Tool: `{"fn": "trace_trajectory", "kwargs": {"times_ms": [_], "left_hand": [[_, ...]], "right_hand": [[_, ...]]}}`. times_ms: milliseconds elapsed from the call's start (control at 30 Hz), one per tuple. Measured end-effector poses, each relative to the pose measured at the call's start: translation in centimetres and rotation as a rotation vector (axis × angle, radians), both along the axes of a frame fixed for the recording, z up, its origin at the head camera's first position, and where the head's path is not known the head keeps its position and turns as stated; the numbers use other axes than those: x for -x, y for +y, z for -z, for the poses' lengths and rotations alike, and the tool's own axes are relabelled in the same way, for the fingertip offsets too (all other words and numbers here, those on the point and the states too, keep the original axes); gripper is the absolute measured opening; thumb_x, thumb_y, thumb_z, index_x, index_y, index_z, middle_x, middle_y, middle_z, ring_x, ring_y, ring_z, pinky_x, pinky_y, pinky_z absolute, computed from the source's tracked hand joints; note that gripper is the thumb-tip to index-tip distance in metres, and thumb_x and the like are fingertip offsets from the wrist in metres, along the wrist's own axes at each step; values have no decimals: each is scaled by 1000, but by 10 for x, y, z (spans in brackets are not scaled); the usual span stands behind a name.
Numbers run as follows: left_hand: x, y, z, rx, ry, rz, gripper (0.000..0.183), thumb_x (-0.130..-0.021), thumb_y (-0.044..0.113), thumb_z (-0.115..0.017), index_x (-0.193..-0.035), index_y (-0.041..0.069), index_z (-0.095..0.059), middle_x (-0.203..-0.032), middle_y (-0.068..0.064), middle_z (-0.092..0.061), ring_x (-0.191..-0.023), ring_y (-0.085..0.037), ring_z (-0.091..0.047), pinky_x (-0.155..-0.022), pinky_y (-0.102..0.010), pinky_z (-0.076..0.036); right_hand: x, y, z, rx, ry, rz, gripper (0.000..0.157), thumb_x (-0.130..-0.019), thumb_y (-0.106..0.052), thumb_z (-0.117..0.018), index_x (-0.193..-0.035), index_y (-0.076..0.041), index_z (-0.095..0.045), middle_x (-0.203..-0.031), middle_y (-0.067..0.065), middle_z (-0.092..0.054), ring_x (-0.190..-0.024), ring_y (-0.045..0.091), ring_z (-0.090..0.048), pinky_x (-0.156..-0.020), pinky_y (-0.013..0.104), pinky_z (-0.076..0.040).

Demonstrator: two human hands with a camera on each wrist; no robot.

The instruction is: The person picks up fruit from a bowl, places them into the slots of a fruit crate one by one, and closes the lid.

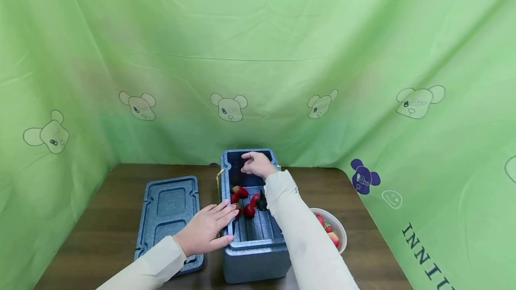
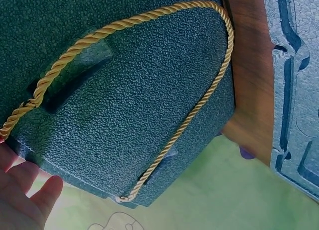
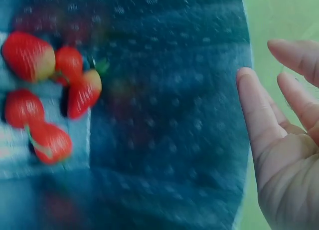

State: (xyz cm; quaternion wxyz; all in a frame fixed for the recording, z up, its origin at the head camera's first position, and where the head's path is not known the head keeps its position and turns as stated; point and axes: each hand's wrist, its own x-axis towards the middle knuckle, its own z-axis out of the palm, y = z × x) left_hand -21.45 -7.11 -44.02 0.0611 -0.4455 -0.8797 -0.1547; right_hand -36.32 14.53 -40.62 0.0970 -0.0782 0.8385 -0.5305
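Red fruit (image 1: 249, 211) sits in the box (image 1: 258, 267), probably light, smooth and slippery, best pinched round the middle; right hand (image 1: 258, 164) is over the far end, fingers parted and empty, left hand (image 1: 206, 230) rests on the box, fingers straight, gripping nothing.
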Motion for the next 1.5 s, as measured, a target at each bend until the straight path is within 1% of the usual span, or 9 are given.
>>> {"fn": "trace_trajectory", "kwargs": {"times_ms": [100, 133, 167, 367, 400, 700, 933, 1167, 1500], "left_hand": [[0, -1, 0, 7, -22, -4, 60, -97, 48, -45, -141, 7, -48, -145, -6, -45, -138, -26, -35, -105, -48, -35], [1, -1, 0, 8, -20, -2, 60, -97, 48, -44, -141, 7, -48, -145, -6, -45, -137, -27, -35, -105, -48, -35], [1, -1, 0, 9, -16, 0, 60, -97, 47, -46, -141, 7, -48, -145, -6, -45, -137, -26, -35, -105, -48, -35], [1, -2, -1, 11, 9, 8, 57, -96, 41, -50, -140, 6, -49, -145, -7, -46, -136, -28, -37, -103, -49, -37], [1, -2, -2, 9, 2, 7, 58, -96, 42, -49, -141, 6, -49, -145, -7, -46, -137, -28, -37, -103, -49, -37], [0, -2, -5, 24, -71, -12, 61, -96, 46, -47, -143, 8, -45, -148, -5, -42, -139, -26, -32, -106, -49, -33], [-1, -2, -4, 0, -4, 13, 57, -96, 40, -51, -140, 4, -49, -145, -8, -46, -136, -28, -37, -104, -49, -36], [-2, 1, 0, 5, -28, 15, 57, -97, 42, -47, -141, 6, -48, -145, -6, -45, -137, -27, -36, -104, -48, -36], [-2, 0, 3, -11, 18, 22, 57, -98, 42, -45, -140, 3, -49, -144, -8, -47, -136, -29, -38, -103, -47, -37]], "right_hand": [[22, 17, 18, -60, 57, -74, 47, -72, -3, -75, -117, -2, -63, -83, 10, -65, -72, 22, -67, -67, 30, -56], [14, 16, 6, -126, 36, -65, 48, -74, 0, -72, -121, 1, -61, -86, 13, -66, -76, 25, -68, -71, 33, -56], [29, 26, 23, -124, 47, -95, 49, -75, -4, -73, -122, -2, -61, -86, 10, -67, -75, 23, -68, -69, 33, -56], [-16, 29, -23, -104, -63, -101, 53, -86, -6, -64, -135, 6, -48, -99, 14, -66, -84, 21, -65, -85, 43, -52], [-37, 24, -47, -122, -80, -84, 52, -87, -3, -61, -134, 9, -46, -102, 16, -66, -85, 22, -65, -87, 44, -51], [-51, 53, -56, -111, 103, -103, 44, -88, -3, -61, -129, 11, -52, -103, 22, -64, -92, 26, -64, -87, 42, -50], [-65, 87, -55, -133, 212, -131, 44, -86, -3, -64, -125, 14, -52, -103, 25, -65, -95, 28, -63, -83, 32, -50], [-84, 127, -47, -138, 186, -121, 46, -84, -2, -66, -124, 15, -51, -98, 16, -67, -88, 15, -64, -79, 26, -50], [-106, 174, -37, -177, 154, -82, 44, -83, 0, -65, -122, 16, -52, -95, 13, -67, -86, 14, -65, -75, 24, -51]]}}
